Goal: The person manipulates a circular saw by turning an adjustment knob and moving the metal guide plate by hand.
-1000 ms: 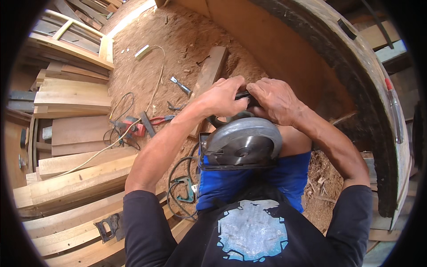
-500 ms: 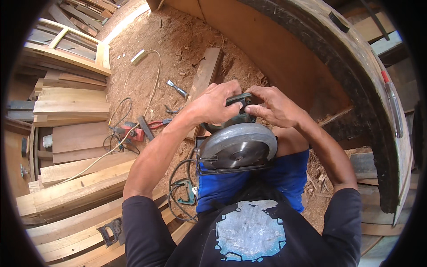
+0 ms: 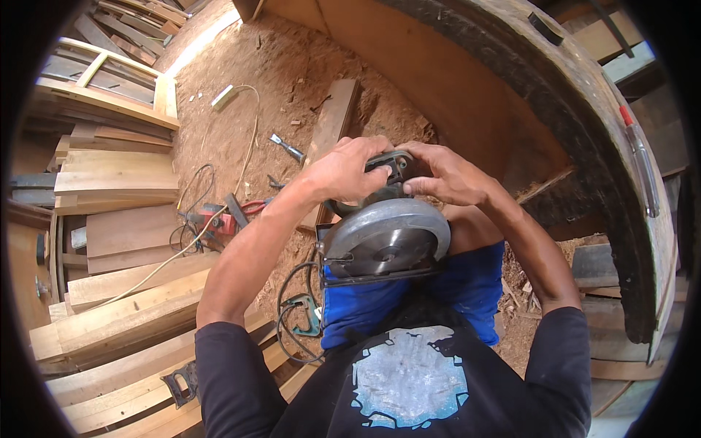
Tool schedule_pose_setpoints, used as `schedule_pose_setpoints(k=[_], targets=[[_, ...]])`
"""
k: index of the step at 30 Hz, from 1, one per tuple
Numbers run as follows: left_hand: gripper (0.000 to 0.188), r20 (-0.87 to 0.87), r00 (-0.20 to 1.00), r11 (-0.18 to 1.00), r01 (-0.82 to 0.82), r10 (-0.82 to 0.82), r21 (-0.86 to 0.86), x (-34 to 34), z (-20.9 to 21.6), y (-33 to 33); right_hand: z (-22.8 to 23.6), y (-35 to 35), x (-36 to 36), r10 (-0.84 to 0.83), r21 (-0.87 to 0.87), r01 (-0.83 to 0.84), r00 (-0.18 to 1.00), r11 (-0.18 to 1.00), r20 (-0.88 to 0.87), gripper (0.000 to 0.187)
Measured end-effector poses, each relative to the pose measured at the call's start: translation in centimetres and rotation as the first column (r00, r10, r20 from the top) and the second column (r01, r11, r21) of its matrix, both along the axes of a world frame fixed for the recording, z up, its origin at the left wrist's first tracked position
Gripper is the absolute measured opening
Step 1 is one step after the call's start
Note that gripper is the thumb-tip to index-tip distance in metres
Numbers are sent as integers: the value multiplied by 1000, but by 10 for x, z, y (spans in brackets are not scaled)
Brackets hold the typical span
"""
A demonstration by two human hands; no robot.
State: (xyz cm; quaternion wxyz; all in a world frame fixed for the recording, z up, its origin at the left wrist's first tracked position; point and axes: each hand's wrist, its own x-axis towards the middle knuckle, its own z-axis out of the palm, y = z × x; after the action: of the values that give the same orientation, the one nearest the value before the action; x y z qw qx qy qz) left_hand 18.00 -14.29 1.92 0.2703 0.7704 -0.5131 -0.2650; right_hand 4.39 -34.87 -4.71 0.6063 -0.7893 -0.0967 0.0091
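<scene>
While in left grip [image 3: 352, 172] and right grip [image 3: 448, 175], a circular saw [image 3: 388, 232].

Room left of hands [image 3: 349, 175], curved panel [image 3: 453, 77] right

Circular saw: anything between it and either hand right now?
Nothing visible. The left hand and right hand both touch the dark handle end of the circular saw; its grey blade guard sits on the lap side of them.

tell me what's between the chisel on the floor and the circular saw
In the head view, part of a wooden plank, then the left hand, lie between the chisel and the circular saw, which that hand grips.
</scene>
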Motion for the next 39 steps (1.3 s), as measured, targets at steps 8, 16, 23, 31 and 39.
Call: schedule_pose_setpoints(k=[8, 16, 23, 31, 39], targets=[[41, 163, 986, 999, -25, 19, 37, 6, -8, -6, 29, 15, -5, 58, -680, 383, 846, 625, 530, 86], [33, 28, 999, 995, -45, 43, 86, 13, -5, -14, 26, 11, 14, 201, -708, 421, 763, 566, 614, 51], [32, 81, 996, 997, -41, 36, 65, 11, -2, -15, 20, 9, 16, 193, -690, 430, 751, 583, 631, 49], [33, 18, 998, 993, -58, 57, 99, 11, -3, -12, 25, 8, 11, 213, -692, 450, 731, 564, 649, 55], [39, 205, 976, 996, -57, 68, -62, 15, -25, -8, 19, 6, 13, 206, -743, 369, 806, 559, 555, 56]])
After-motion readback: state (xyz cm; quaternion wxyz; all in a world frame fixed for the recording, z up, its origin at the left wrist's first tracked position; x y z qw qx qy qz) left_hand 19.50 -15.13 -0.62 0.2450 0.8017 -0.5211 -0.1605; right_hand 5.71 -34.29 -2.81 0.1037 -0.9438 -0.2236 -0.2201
